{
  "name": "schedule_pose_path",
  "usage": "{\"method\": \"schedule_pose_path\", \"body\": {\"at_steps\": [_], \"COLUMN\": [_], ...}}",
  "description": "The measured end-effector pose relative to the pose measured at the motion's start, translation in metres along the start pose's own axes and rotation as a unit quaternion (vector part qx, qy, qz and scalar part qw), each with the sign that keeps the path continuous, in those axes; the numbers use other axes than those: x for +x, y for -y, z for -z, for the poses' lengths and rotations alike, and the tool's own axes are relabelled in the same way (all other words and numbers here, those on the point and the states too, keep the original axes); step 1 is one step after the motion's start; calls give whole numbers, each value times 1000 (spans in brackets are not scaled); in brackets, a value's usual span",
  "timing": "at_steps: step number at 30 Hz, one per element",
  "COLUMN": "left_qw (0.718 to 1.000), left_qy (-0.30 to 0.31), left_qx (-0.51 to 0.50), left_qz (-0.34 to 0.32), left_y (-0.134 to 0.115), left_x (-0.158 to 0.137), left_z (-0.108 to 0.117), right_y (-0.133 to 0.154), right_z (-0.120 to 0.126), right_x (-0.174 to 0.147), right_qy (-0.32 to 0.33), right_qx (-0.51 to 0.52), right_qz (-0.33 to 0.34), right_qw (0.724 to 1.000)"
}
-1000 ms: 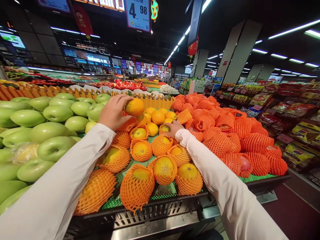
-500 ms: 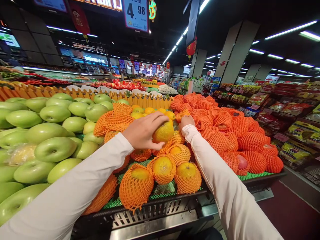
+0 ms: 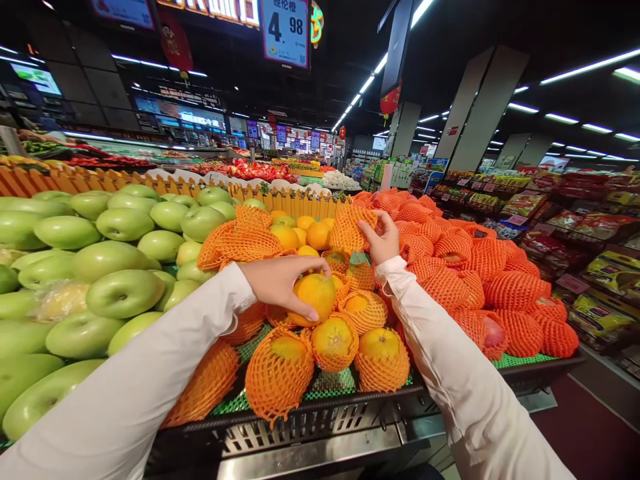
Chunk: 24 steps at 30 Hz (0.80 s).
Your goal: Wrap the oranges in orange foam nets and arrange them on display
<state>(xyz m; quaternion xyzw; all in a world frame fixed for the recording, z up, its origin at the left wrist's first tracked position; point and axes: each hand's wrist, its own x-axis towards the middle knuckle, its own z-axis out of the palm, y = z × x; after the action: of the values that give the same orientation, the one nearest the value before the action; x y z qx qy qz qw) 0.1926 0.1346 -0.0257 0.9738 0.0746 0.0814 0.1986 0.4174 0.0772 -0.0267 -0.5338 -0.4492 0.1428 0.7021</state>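
My left hand [image 3: 277, 281] is closed around a bare orange [image 3: 317, 297], thumb below and fingers over the top. The orange is just above the front rows of the pile. My right hand [image 3: 384, 239] pinches an orange foam net sleeve [image 3: 350, 228] between thumb and fingers, behind that fruit. The sleeve looks empty, though its inside is hidden. In front lie several oranges in foam nets, among them a netted orange [image 3: 335, 340] with its top showing. Loose bare oranges [image 3: 319, 235] sit at the back. A heap of foam nets [image 3: 239, 241] lies left of them.
Green apples [image 3: 125, 293] fill the left side. Fruit in red-orange foam nets [image 3: 450, 273] is piled on the right. A black crate edge [image 3: 350, 417] runs along the front, and a low yellow fence [image 3: 280, 207] stands behind. A price sign [image 3: 285, 32] hangs overhead.
My left hand has come down and nearer with the orange. My right hand has risen from among the fruit, and the foam net sleeve in it now stands up in full view.
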Motion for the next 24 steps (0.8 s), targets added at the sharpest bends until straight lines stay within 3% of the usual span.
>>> {"method": "schedule_pose_path", "body": {"at_steps": [3, 5, 6, 8, 10, 12, 14, 17, 21, 24], "left_qw": [999, 994, 985, 945, 885, 842, 834, 862, 909, 914], "left_qy": [-17, -87, -152, -314, -454, -525, -532, -464, -326, -283], "left_qx": [-41, -70, -77, -83, -98, -122, -141, -177, -246, -282], "left_qz": [2, 11, 19, 36, 34, 2, -48, -100, -85, -69], "left_y": [4, 11, 15, 24, 31, 32, 27, 14, 5, 4], "left_x": [2, 4, 4, 6, 6, 6, 5, 4, 4, 4], "left_z": [2, 5, 8, 12, 15, 16, 16, 14, 10, 8], "right_y": [5, 5, 5, 2, -2, -6, -8, -8, 2, 11], "right_z": [-11, -15, -16, -16, -16, -15, -14, -13, -13, -13], "right_x": [-10, -15, -17, -18, -18, -16, -16, -19, -28, -32], "right_qy": [27, 60, 81, 117, 134, 153, 181, 231, 295, 317], "right_qx": [33, 42, 47, 49, 35, 27, 32, 44, 95, 139], "right_qz": [-42, -61, -68, -74, -51, -10, 18, 16, -36, -51], "right_qw": [998, 995, 993, 989, 989, 988, 983, 972, 950, 937]}}
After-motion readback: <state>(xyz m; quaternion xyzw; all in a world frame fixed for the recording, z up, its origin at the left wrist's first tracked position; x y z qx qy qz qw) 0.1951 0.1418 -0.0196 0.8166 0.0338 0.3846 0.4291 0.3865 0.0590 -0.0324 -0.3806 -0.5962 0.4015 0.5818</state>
